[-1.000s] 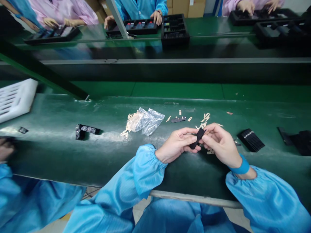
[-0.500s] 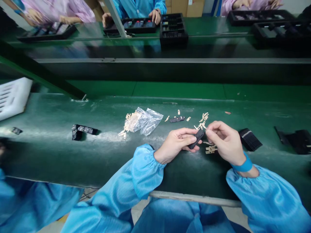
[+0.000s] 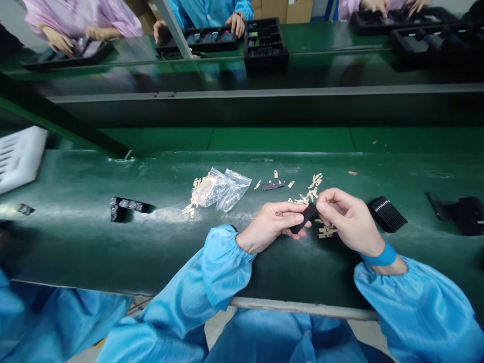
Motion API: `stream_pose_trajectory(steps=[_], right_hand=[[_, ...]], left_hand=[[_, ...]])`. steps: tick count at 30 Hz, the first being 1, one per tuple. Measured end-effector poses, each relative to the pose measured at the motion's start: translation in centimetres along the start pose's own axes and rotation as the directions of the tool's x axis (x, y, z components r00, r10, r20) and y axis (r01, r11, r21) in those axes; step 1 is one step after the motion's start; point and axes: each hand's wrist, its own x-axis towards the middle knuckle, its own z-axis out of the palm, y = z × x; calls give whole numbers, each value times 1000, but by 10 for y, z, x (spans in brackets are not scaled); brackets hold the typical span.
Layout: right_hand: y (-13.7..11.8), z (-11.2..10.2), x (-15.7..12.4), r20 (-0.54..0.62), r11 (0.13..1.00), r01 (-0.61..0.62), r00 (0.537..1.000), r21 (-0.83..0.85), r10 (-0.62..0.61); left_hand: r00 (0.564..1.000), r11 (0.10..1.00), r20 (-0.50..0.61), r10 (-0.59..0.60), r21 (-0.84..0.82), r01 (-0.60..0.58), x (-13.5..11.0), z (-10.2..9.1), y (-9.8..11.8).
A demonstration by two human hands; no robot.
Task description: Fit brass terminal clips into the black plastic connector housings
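Observation:
My left hand (image 3: 274, 224) pinches a small black plastic piece (image 3: 304, 217) between thumb and fingers, just above the green belt (image 3: 151, 252). My right hand (image 3: 350, 219) is closed at the piece's right end, fingertips pressed together against it; whether they hold anything small is hidden. Several small tan metal tabs (image 3: 308, 194) lie scattered just beyond both hands, and a few more tabs (image 3: 325, 232) lie under the right hand. A clear plastic bag (image 3: 221, 189) with more tabs spilling out sits left of the hands.
A flat black part (image 3: 273, 185) lies among the tabs. A black ribbed block (image 3: 387, 214) sits right of my hands, black parts (image 3: 463, 214) further right, black pieces (image 3: 126, 206) and a white tray (image 3: 18, 157) to the left. Other people work at black trays (image 3: 264, 43) across the line.
Both hands have lowered slightly toward the belt with the black piece. The right fingers shifted from gripping its upper end to pinching at its right tip. The piece now lies flatter.

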Motion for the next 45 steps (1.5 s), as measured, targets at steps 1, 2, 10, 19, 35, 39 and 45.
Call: stream_pose_trajectory(steps=[1, 2, 10, 19, 35, 39, 45], right_hand=[[0, 0, 0, 2, 1000, -1, 1000, -6, 1], [0, 0, 0, 0, 1000, 2, 1000, -13, -2], [-1, 0, 0, -18, 998, 24, 1000, -59, -25], [0, -2, 3, 19, 999, -38, 999, -6, 38], [9, 8, -6, 178, 959, -50, 984, 279, 0], [9, 14, -9, 240, 886, -168, 969, 432, 67], [3, 21, -10, 225, 836, -227, 966, 500, 127]], left_hand=[[1000, 1000, 2, -13, -10, 13, 0, 0, 0], [1000, 999, 5, -25, -20, 25, 0, 0, 1], [999, 998, 17, -49, -28, 49, 0, -1, 2], [1000, 998, 23, -16, 63, 15, -1, -1, 1], [997, 999, 60, 47, 11, -48, -4, 2, 4], [996, 999, 76, 48, -13, -47, -4, 2, 4], [995, 999, 95, 25, 26, -28, -7, 2, 6]])
